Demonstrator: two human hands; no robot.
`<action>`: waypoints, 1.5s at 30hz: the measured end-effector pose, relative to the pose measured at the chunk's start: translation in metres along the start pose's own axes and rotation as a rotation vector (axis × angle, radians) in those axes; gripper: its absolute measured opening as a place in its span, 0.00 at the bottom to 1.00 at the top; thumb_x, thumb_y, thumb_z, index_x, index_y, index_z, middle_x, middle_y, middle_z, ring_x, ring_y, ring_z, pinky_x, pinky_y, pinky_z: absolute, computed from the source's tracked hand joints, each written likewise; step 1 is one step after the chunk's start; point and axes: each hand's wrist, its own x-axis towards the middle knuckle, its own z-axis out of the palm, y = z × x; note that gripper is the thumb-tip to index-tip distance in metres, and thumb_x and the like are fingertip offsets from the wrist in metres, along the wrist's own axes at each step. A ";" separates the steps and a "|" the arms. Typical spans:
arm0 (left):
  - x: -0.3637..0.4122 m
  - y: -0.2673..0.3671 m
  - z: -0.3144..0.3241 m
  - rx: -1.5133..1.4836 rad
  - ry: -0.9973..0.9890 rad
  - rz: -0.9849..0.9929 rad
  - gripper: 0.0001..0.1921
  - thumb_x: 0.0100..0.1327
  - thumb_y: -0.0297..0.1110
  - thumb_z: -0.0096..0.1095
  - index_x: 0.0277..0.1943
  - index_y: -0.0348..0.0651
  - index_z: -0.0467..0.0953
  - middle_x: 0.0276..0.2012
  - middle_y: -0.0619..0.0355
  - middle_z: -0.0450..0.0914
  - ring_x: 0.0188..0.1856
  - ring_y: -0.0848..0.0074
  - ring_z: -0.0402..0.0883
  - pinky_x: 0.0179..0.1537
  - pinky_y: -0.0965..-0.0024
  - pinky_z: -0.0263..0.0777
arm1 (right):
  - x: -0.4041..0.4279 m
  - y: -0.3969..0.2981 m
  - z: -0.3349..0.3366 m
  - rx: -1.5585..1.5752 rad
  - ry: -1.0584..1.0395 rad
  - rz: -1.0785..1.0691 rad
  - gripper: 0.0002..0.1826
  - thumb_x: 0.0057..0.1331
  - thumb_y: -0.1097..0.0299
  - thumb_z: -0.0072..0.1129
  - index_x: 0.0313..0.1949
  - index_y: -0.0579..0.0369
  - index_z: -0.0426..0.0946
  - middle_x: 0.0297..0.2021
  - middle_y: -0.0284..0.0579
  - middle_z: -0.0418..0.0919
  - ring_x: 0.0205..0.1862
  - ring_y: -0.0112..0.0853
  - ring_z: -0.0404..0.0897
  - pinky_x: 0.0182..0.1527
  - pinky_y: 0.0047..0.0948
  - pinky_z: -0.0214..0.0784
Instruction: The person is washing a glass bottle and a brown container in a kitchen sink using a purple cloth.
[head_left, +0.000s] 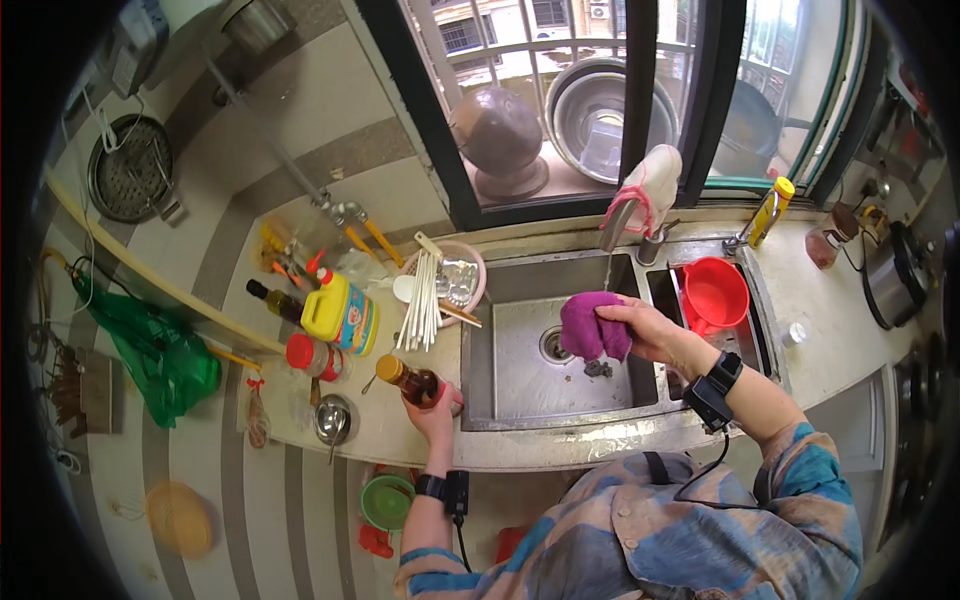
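My left hand (433, 420) is closed around a dark sauce bottle with a yellow cap (411, 381), at the left edge of the steel sink (525, 390). Over the sink basin, my right hand (651, 327) grips a folded purple cloth (587, 326). A thin stream of water runs from the faucet (621, 225) behind the cloth; a white cloth with a pink edge (652, 184) is draped over the faucet. The drain (555, 343) is partly covered by the purple cloth. Beside it, dark scraps (598, 368) lie on the basin floor.
Left of the sink stand a yellow detergent jug (341, 311), a red-lidded jar (315, 356), a steel bowl (332, 418) and a pink basket (476, 274) with white chopsticks (422, 304) over it. A red plastic dipper (715, 292) rests in the smaller right basin.
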 end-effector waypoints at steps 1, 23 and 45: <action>-0.008 0.012 0.005 -0.043 -0.082 -0.016 0.29 0.43 0.23 0.73 0.49 0.40 0.67 0.41 0.58 0.76 0.42 0.75 0.77 0.48 0.70 0.71 | -0.004 -0.002 0.007 -0.010 0.016 -0.007 0.19 0.67 0.69 0.51 0.55 0.61 0.68 0.48 0.44 0.76 0.46 0.29 0.79 0.51 0.26 0.71; -0.098 0.180 0.145 -0.290 -0.800 0.027 0.25 0.43 0.26 0.73 0.46 0.36 0.70 0.40 0.58 0.78 0.41 0.76 0.78 0.45 0.72 0.72 | -0.027 -0.038 0.065 -0.717 -0.132 -0.745 0.28 0.60 0.55 0.62 0.51 0.61 0.67 0.41 0.46 0.77 0.44 0.30 0.75 0.50 0.29 0.65; -0.091 0.183 0.149 -0.153 -0.931 0.012 0.30 0.46 0.24 0.71 0.54 0.37 0.67 0.46 0.55 0.75 0.49 0.74 0.75 0.52 0.69 0.68 | -0.018 -0.068 0.069 -0.738 -0.121 -0.743 0.27 0.54 0.66 0.69 0.52 0.59 0.70 0.35 0.40 0.79 0.39 0.31 0.78 0.47 0.29 0.69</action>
